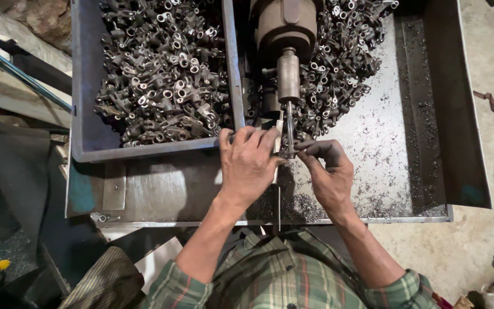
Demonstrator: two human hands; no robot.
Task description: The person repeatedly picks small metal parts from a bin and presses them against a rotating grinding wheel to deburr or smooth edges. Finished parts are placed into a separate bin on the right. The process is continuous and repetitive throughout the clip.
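At the bottom of the frame, two forearms in rolled plaid sleeves reach up to the middle of the picture. The left hand (248, 166) lies palm down with its fingers curled over the near rim of the grey bin (87, 86), fingertips beside the drill bit (290, 129). The right hand (328, 171), blackened with grime, pinches a small metal part (288, 152) between thumb and fingertips, just under the bit's tip. That part is dark, dull grey and mostly hidden by the fingers; its shape cannot be made out. Metal shavings (373, 149) speckle the steel tray (424, 103) around it. Above, the drill spindle (288, 74) hangs upright. Heaps of similar forged pieces with ring ends (161, 68) fill the bin at upper left, and another pile (344, 51) lies at upper centre.
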